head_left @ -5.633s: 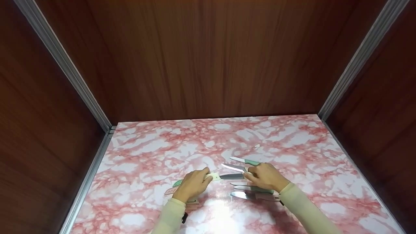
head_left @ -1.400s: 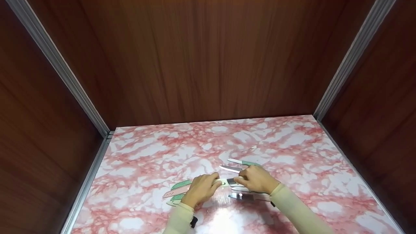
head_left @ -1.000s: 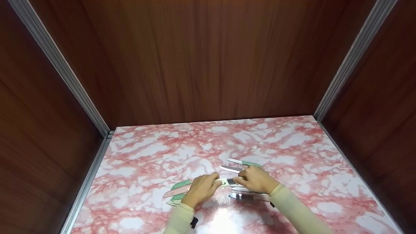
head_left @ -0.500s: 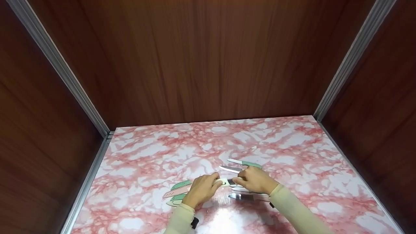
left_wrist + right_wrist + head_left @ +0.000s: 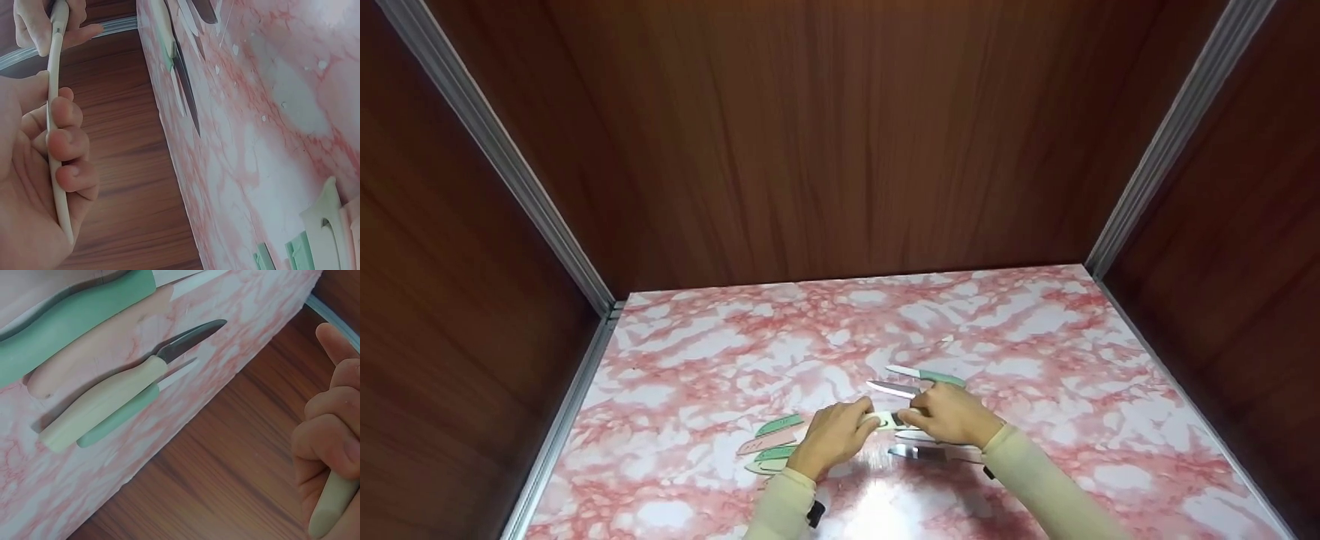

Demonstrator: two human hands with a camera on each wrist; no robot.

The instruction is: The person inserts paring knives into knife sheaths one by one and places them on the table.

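My left hand (image 5: 834,439) grips a cream knife sheath (image 5: 883,421), its fingers curled round the length of it in the left wrist view. My right hand (image 5: 956,414) holds a knife by its cream handle (image 5: 336,500). The knife's dark blade (image 5: 898,419) runs into the sheath, and just a short stretch shows between the two hands. Below the right hand lie more knives, among them a cream-handled knife (image 5: 107,402), a small green-handled knife (image 5: 121,416) and a pink-handled knife (image 5: 101,351). The knife and sheath are held above the table in the left wrist view.
Several loose sheaths lie left of the left hand, including a green sheath (image 5: 778,425), a pink sheath (image 5: 771,442) and a pale sheath (image 5: 765,466). A wide bare blade (image 5: 915,452) lies near the right wrist. Brown wood-grain panels (image 5: 840,150) enclose the marbled table (image 5: 697,360).
The cream sheath has come rightward over the dark blade, which was nearly all bare in the oldest frame. In the last half second the left hand shifts slightly right and less blade shows.
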